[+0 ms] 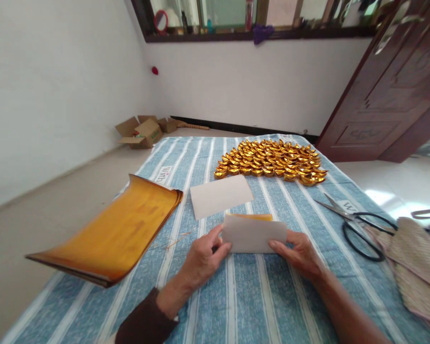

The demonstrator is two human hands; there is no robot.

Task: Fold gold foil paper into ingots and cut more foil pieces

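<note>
Between my two hands is a sheet of paper (254, 235), pale on the side facing me, with a strip of gold showing along its top edge. My left hand (207, 251) pinches its left end between thumb and fingers. At the right end, my right hand (295, 249) grips it with the thumb on the front. Just beyond lies a flat white sheet (220, 195). To the left rests a curled stack of gold paper (120, 227). Many folded gold paper ingots (272, 160) sit in rows at the far side.
A blue and white striped cloth (215, 306) covers the table. Black-handled scissors (354, 220) lie open at the right, beside a beige folded cloth (415, 258). Cardboard boxes (143, 133) stand on the floor at the back left. A brown door (376, 105) is at the right.
</note>
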